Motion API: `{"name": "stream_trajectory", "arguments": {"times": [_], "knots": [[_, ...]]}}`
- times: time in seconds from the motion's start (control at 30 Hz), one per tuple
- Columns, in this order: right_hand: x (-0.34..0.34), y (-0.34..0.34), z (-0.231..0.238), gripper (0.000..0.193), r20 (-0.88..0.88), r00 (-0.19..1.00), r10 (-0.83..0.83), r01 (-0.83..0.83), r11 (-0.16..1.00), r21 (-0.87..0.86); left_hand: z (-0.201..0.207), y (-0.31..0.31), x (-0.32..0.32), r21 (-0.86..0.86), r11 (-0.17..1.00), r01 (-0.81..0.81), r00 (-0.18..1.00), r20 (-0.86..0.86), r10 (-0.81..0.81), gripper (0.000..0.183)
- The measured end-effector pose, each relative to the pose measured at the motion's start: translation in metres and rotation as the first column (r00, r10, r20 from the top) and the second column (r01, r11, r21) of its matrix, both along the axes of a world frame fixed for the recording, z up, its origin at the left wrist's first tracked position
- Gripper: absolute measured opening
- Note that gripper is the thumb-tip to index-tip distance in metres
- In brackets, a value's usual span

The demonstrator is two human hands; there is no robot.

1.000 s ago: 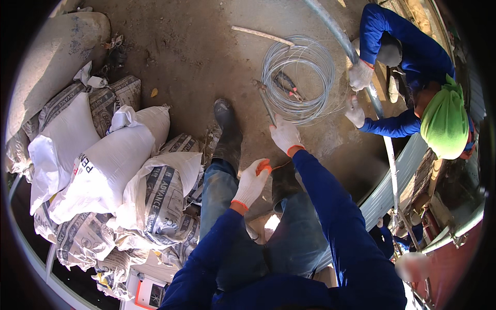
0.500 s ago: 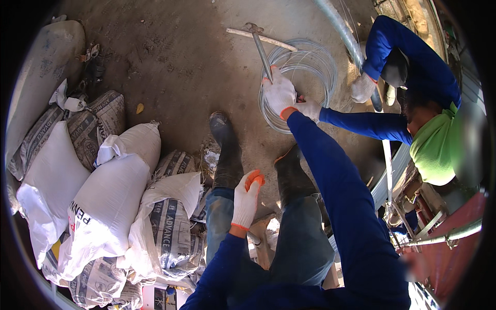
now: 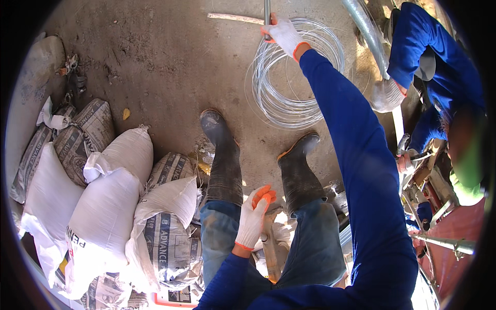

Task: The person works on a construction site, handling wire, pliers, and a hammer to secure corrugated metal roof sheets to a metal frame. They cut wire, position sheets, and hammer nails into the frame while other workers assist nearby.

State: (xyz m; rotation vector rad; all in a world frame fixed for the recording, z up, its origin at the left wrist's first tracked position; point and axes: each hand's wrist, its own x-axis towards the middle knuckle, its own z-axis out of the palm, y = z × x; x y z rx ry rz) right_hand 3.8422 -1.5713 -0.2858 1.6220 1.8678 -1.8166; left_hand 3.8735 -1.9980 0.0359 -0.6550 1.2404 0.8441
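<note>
My right hand (image 3: 285,36), in a white glove with orange fingers, reaches far forward and grips a hammer (image 3: 267,14) by its handle. The hammer's head lies beyond the upper edge of the picture. Under and beside this hand is a loose coil of wire (image 3: 266,88) on the ground. My left hand (image 3: 251,219), gloved alike, hovers above the gap between my knees. Its fingers curl in against the thumb; whatever may be in them is hidden.
Stacked white sacks (image 3: 106,212) and printed sacks (image 3: 168,237) fill the left side. A pale stick (image 3: 235,18) lies near the coil. At the right a co-worker in blue sleeves (image 3: 413,39) bends down, one gloved hand (image 3: 387,95) by a metal pipe (image 3: 368,36).
My right hand has moved forward with the hammer, away from the co-worker's hand. That co-worker's hand has drawn back to the right. My left hand stays closed near my knees.
</note>
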Motion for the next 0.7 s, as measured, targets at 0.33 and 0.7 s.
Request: {"name": "stream_trajectory", "arguments": {"times": [0.33,0.7], "knots": [[-0.042,-0.035,-0.005,0.058,0.423,0.857,0.295,-0.464,0.800,0.381,-0.003,0.004,-0.018,-0.014,0.999,-0.036,0.999,-0.008,0.035,0.046],[0.070,-0.276,0.053,0.043,0.115,0.947,0.300,-0.283,0.948,-0.144,-0.005,0.008,-0.012,-0.043,0.999,-0.018,1.000,-0.007,0.018,0.053]]}}
